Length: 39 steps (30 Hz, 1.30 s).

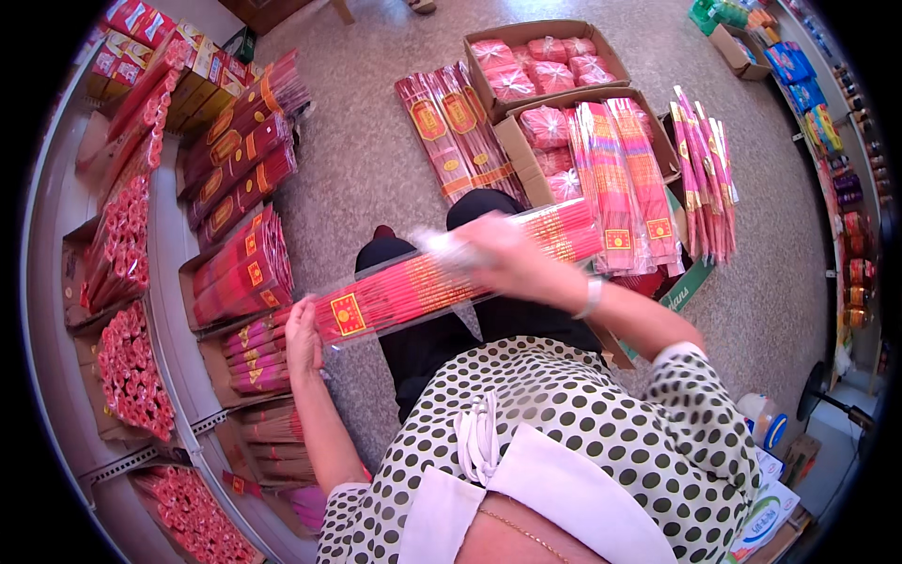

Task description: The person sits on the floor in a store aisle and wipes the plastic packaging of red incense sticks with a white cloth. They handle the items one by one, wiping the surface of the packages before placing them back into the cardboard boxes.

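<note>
Across my lap lies a long clear-wrapped pack of red incense sticks (404, 293) with gold print and a yellow-and-red label near its left end. My left hand (303, 331) is closed on that left end. My right hand (512, 254), smeared by motion, is over the middle of the pack, with a crumpled white cloth (449, 252) under its fingers against the wrapping. Beyond the pack's right end, similar packs of pink-red incense sticks (611, 179) lie on an open carton.
Shelves (174, 301) on my left hold boxes of red incense bundles (136, 371) and dark red packs (235, 169). Ahead stand cartons (526, 23) of pink wrapped bundles, with more long packs (451, 122) on the floor (357, 141) beside them. Shelves of bottles (855, 249) run along the right.
</note>
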Each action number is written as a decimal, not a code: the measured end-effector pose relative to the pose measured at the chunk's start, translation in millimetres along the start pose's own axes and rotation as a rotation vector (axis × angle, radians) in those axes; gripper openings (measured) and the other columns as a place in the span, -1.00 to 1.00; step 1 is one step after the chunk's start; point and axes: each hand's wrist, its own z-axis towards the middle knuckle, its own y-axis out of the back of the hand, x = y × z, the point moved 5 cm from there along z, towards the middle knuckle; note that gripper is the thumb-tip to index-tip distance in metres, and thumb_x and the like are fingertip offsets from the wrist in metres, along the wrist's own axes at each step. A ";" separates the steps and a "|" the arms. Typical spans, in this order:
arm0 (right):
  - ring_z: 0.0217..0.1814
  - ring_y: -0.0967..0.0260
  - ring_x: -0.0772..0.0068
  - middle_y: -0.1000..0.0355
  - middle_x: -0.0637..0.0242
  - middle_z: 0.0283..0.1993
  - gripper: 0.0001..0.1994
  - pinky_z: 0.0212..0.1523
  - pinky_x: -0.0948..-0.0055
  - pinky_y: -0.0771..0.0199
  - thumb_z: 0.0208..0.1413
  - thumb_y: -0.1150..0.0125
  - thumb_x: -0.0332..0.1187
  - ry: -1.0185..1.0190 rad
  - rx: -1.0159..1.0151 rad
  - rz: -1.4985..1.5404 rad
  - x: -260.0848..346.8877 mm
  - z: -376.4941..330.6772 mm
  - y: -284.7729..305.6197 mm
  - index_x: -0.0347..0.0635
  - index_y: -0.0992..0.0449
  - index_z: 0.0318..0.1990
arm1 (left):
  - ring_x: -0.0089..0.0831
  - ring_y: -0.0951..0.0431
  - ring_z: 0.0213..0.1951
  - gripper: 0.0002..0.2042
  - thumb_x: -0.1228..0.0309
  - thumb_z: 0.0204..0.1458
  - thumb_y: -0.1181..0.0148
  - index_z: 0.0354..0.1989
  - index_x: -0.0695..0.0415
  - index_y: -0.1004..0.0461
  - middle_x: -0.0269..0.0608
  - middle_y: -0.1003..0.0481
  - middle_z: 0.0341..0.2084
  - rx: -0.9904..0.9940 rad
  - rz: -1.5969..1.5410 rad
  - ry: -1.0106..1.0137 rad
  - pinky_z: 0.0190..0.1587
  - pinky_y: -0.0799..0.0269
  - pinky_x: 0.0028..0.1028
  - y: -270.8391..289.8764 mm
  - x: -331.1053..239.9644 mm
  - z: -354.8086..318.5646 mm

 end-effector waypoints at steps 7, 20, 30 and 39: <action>0.24 -0.06 0.14 -0.20 0.06 0.12 -0.49 0.22 0.06 0.11 -0.14 -0.09 -0.26 0.348 0.298 -0.301 64.7 2.4 -147.4 -0.28 -0.28 0.02 | -0.65 -0.37 -0.48 -0.85 0.35 0.05 -0.11 -0.44 0.16 -0.35 -0.39 -0.40 -0.52 -0.040 0.125 -0.108 -0.39 -0.33 -0.61 -17.2 16.3 16.0; 0.00 -0.28 0.13 -0.32 0.06 -0.05 -0.55 -0.06 0.17 -0.21 -0.12 -0.18 -0.22 -0.237 -0.078 -0.814 -90.7 -88.3 58.0 -0.26 -0.33 -0.07 | -0.69 -0.33 -0.50 -0.88 0.40 0.05 -0.10 -0.47 0.14 -0.35 -0.44 -0.37 -0.56 -0.131 0.123 -0.179 -0.38 -0.29 -0.66 -17.2 16.8 11.0; -0.29 -0.34 0.67 -0.42 0.43 -0.36 -0.84 -0.23 0.61 -0.33 0.03 0.03 -0.41 -1.120 -0.151 0.562 -140.0 -197.9 120.0 -0.26 -0.46 -0.30 | -0.69 -0.34 -0.46 -0.90 0.43 0.06 -0.08 -0.44 0.15 -0.34 -0.43 -0.38 -0.51 -0.052 0.079 -0.124 -0.33 -0.30 -0.66 1.3 18.8 14.2; -0.30 -0.37 0.59 -0.45 0.38 -0.31 -0.74 -0.21 0.61 -0.33 -0.08 -0.20 -0.34 -1.180 -0.134 0.915 -133.1 -171.7 79.1 -0.30 -0.48 -0.23 | -0.20 -0.38 -0.11 -0.71 0.53 -0.06 -0.10 -0.11 0.29 -0.33 -0.01 -0.35 -0.18 -0.270 1.002 -0.755 -0.06 -0.29 -0.38 -97.2 -63.0 -23.9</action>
